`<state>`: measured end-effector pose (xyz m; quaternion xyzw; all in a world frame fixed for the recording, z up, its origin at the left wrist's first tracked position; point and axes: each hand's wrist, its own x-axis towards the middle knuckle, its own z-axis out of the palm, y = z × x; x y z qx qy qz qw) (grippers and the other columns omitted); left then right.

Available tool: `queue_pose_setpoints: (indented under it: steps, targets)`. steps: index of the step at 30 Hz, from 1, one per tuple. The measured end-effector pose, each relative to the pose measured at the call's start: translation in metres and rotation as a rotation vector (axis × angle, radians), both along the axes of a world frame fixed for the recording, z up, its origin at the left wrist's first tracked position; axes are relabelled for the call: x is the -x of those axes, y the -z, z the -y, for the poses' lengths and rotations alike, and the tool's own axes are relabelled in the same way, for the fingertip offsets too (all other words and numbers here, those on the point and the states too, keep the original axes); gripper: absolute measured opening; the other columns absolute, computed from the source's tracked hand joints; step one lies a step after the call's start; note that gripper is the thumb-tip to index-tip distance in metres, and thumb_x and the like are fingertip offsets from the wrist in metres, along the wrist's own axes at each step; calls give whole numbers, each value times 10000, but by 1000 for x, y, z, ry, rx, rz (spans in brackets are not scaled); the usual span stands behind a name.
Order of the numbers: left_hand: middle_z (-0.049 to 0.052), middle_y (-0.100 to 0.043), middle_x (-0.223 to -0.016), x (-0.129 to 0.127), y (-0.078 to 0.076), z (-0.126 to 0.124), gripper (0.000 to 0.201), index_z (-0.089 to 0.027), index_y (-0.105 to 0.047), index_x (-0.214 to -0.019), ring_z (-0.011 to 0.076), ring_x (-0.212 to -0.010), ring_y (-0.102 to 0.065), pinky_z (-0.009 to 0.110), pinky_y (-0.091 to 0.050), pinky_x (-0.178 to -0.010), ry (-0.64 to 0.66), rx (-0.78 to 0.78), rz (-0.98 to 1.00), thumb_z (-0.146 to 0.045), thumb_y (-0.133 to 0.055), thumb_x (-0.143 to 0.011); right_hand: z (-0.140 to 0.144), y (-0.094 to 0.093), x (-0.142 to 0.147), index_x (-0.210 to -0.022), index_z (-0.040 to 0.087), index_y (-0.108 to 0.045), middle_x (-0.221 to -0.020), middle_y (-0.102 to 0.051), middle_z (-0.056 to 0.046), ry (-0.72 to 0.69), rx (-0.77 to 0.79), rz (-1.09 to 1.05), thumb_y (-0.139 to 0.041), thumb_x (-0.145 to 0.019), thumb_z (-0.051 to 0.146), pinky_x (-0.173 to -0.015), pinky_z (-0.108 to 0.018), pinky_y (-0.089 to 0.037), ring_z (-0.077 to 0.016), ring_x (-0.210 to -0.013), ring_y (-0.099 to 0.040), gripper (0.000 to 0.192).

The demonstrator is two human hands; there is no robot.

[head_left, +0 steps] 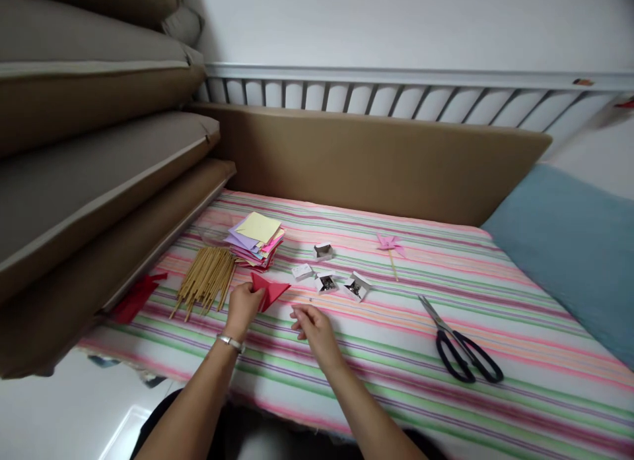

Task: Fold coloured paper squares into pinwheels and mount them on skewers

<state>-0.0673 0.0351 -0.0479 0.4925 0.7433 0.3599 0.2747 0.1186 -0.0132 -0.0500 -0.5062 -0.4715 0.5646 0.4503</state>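
Observation:
My left hand, with a silver band at the wrist, grips a piece of red folded paper with pointed corners. Just right of the paper, my right hand has its thumb and forefinger drawn together; anything tiny between them cannot be made out. Small white boxes stand beyond the hands: one box and another box hold small shiny metal pieces. Left of my left hand lies a bundle of thin wooden sticks. Behind it is a stack of coloured paper squares.
A pink paper pinwheel on a stick and black-handled scissors lie to the right on the striped cloth. Red material rests at the left edge. Big brown cushions rise at left; a brown panel stands behind.

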Motion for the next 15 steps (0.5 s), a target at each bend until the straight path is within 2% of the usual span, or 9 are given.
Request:
queue_pose_setpoints:
  steps: [4, 9, 12, 15]
  targets:
    - [19, -601, -486, -15, -2, 17, 248, -142, -649, -602, 152, -480, -521, 251, -336, -481, 63, -41, 72, -378, -588, -651, -1, -8, 4, -935, 191, -567, -776, -606, -12, 89, 62, -64, -661, -640, 506, -366, -190, -402, -144, -597, -592, 441]
    - [-8, -567, -451, -28, -4, 26, 225, -134, -641, -572, 127, -428, -476, 237, -326, -436, 103, -48, 326, -357, -671, -573, -5, -7, 4, -839, 188, -525, -706, -581, 18, 174, 148, -122, -709, -599, 435, -355, -175, -386, -120, -539, -572, 390]
    - [6, -608, -496, -31, -6, 28, 237, -123, -658, -586, 131, -446, -498, 239, -358, -449, 125, -33, 468, -348, -714, -540, -6, -7, 2, -985, 202, -532, -749, -603, 11, 194, 151, -217, -721, -605, 398, -381, -188, -403, -131, -577, -584, 467]
    - [15, -623, -501, -31, -10, 28, 252, -115, -672, -583, 128, -447, -503, 236, -361, -450, 129, -23, 515, -345, -748, -514, -6, -9, -2, -1125, 230, -539, -813, -625, -4, 187, 87, -255, -708, -630, 364, -422, -201, -423, -144, -642, -591, 540]
